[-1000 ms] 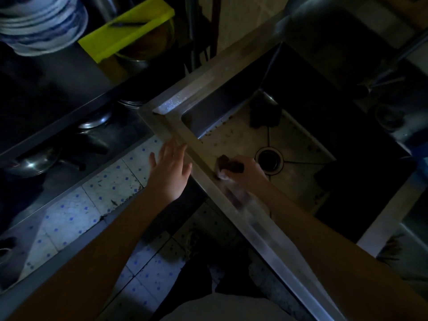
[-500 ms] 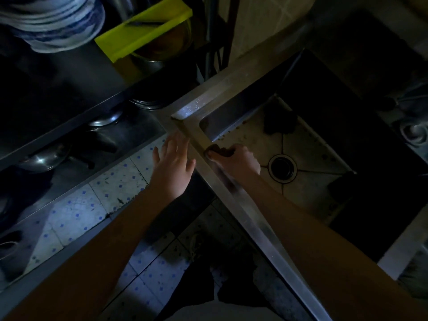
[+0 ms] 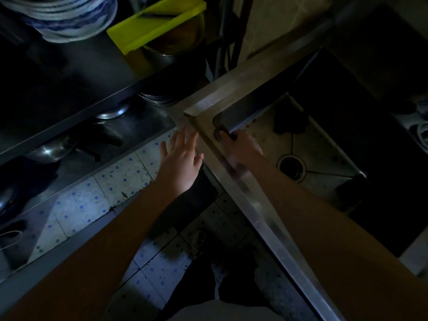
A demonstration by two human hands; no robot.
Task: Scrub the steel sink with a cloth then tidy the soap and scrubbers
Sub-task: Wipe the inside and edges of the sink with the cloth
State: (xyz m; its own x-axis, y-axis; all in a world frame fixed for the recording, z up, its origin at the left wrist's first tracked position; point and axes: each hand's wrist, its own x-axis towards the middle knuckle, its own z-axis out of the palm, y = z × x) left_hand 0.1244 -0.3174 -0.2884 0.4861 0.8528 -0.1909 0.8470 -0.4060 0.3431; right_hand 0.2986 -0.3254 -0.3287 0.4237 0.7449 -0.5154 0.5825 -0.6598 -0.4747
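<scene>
Gripping a dark cloth [image 3: 221, 133] in the right hand [image 3: 243, 148], fingers curled round it, pressing it into the near-left inner corner of the steel sink [image 3: 243, 89], just under the rim.

Head view, all places reckoned from that grip:

- Left, across the rim: left hand [image 3: 180, 163], fingers straight and spread, holding nothing, fingertips at the rim's outer edge; contact uncertain.
- Edges: two flat rim bands meeting in a corner just left of the grip, one running away behind it, the other running back under the right forearm.
- Open room: bare basin floor to the right, as far as the drain [image 3: 291, 166].
- In the basin: dark crumpled lump [image 3: 289, 122] to the right by the far wall; dark block [image 3: 352, 191] past the drain, near the shadowed side wall. Kind of each not legible in the dim light.
- Far left and beyond: yellow-green tray [image 3: 155, 24] lying across a steel pot [image 3: 171, 46]; stack of blue-patterned bowls [image 3: 67, 15].
- Left and lower: shelf with steel pans [image 3: 51, 149]; blue-dotted floor tiles [image 3: 81, 205].
</scene>
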